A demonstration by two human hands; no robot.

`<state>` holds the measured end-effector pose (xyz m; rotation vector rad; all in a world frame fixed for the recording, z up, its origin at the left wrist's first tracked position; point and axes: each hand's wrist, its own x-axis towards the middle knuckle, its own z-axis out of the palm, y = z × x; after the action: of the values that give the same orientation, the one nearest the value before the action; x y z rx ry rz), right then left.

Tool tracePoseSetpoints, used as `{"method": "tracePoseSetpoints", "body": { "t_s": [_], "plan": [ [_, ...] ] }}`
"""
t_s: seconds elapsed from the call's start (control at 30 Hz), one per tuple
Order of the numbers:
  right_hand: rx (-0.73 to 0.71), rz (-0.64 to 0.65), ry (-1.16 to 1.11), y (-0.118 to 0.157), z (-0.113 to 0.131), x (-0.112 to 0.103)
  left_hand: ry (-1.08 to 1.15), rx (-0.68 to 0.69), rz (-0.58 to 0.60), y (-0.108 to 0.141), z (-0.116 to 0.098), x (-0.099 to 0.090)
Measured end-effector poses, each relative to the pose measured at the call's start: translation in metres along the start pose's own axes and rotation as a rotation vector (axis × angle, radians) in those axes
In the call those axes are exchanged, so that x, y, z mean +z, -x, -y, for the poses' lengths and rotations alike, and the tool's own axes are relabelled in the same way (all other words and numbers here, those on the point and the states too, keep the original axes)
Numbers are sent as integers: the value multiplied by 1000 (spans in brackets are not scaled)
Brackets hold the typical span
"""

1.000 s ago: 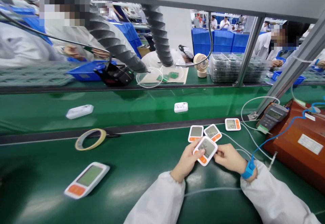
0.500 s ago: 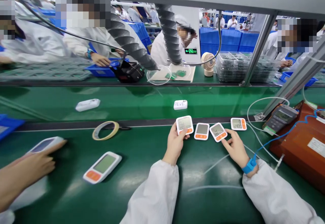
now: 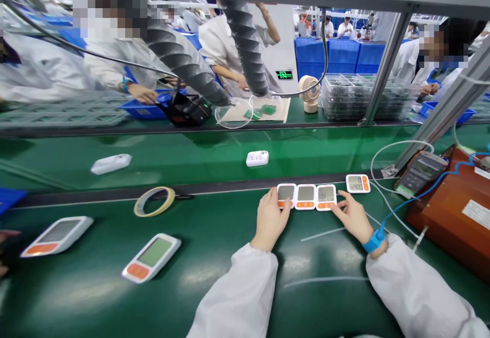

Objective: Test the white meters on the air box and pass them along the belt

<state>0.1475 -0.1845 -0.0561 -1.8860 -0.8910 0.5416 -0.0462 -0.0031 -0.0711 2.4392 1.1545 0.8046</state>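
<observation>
Three small white digital monitors with orange buttons lie side by side in a row on the green bench. My left hand (image 3: 270,219) grips the left monitor (image 3: 286,194), thumb at its lower edge and fingers at its left side. The middle monitor (image 3: 305,196) is touched by neither hand. On the right monitor (image 3: 326,195), dark digits show; my right hand (image 3: 352,218), with a blue wrist strap (image 3: 374,241), holds its right side between thumb and fingertips. Just beyond that hand lies another monitor (image 3: 358,184), turned sideways with its digits lit.
Two larger monitors, one grey-screened (image 3: 57,236) and one green-screened (image 3: 151,257), lie on the left beside a tape roll (image 3: 173,195). White sockets (image 3: 257,158) sit on the green belt (image 3: 199,149). A meter (image 3: 421,172), brown box (image 3: 451,210) and tubing stand right. Co-workers sit opposite.
My left hand has lowered its monitor onto the bench beside the middle one. The right monitor, tilted before, now sits straight against the row. A co-worker's hand at far left has drawn back from the grey-screened monitor.
</observation>
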Motion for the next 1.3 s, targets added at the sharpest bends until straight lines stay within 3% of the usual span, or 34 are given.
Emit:
{"method": "tracePoseSetpoints", "body": {
  "t_s": [0.2,0.3,0.43,0.5,0.7,0.8,0.93,1.03,1.3],
  "plan": [
    [66,84,-218,-4,-6,-2,22,82,-117,10,-28,-17],
    [106,113,-342,-5,-6,-5,276,126,75,25,-55,-26],
    [128,155,-479,0,2,-7,531,20,465,43,-82,-25],
    [105,199,-526,6,9,-7,585,-19,603,46,-87,-21],
    [-62,553,-578,23,21,-4,1011,-178,652,40,-77,-14],
    [-110,547,-418,23,20,-5,1182,-256,731,36,-72,-13],
    [-249,427,-52,23,20,-3,1263,-263,878,34,-68,-14],
    [-280,373,60,24,19,0,1264,-270,871,33,-66,-15],
    [-280,173,272,28,15,1,1286,-313,597,26,-61,-18]
  ]
}}
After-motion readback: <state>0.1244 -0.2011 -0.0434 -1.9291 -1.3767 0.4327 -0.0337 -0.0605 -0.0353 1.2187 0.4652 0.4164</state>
